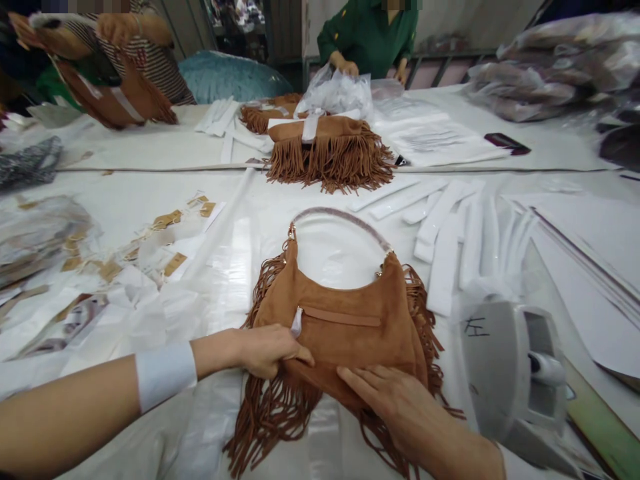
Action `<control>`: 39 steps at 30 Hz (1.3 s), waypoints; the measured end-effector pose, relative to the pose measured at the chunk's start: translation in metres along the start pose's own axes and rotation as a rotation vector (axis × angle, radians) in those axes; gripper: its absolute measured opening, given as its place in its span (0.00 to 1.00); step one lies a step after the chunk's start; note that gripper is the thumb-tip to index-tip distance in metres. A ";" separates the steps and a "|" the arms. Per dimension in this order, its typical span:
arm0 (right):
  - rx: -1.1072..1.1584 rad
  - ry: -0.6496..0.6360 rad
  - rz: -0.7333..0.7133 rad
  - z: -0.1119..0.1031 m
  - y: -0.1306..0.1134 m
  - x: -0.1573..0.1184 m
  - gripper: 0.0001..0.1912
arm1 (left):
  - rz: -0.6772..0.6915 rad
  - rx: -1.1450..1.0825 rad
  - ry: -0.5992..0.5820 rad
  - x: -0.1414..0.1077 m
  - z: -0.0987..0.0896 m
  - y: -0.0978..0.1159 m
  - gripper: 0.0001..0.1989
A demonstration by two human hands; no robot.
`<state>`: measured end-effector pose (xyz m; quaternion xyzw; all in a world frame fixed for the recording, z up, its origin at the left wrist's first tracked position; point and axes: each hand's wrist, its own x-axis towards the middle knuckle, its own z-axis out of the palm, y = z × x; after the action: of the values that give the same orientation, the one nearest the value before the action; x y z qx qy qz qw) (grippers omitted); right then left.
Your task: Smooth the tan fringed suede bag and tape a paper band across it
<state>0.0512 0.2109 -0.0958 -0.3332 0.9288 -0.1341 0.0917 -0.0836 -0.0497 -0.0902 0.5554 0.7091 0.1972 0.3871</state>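
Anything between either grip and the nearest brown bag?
Nothing visible. The left grip and right grip are both already on the lower front of the brown bag. The white-wrapped zip pull sits just above the left one, and the grey machine stands off to the right; neither intervenes.
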 end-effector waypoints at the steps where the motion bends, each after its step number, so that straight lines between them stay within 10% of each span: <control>1: 0.033 -0.055 0.011 -0.001 -0.003 0.006 0.36 | -0.014 -0.019 -0.024 0.002 -0.002 -0.004 0.34; 9: 0.410 -0.044 0.330 0.011 0.023 0.019 0.06 | -0.198 -0.422 -0.055 -0.003 0.000 -0.028 0.27; 13: 0.516 0.050 0.342 0.013 0.027 0.017 0.07 | -0.174 -0.184 0.214 -0.026 0.020 -0.022 0.41; 17: 0.540 0.066 0.336 0.012 0.024 0.017 0.09 | -0.262 -0.055 0.467 -0.039 0.040 -0.020 0.21; 28: 0.523 0.148 0.290 0.015 0.021 0.012 0.13 | -0.102 0.006 0.606 -0.034 0.050 -0.008 0.11; 36: 0.549 0.187 0.303 0.021 0.030 0.012 0.16 | -0.076 -0.256 0.280 -0.036 0.009 -0.034 0.08; 39: 0.507 0.246 0.327 0.026 0.036 0.011 0.21 | -0.144 -0.328 0.350 -0.053 0.000 -0.036 0.15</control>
<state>0.0285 0.2256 -0.1327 -0.1276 0.9111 -0.3838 0.0791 -0.1024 -0.1109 -0.0979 0.3905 0.7616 0.3746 0.3564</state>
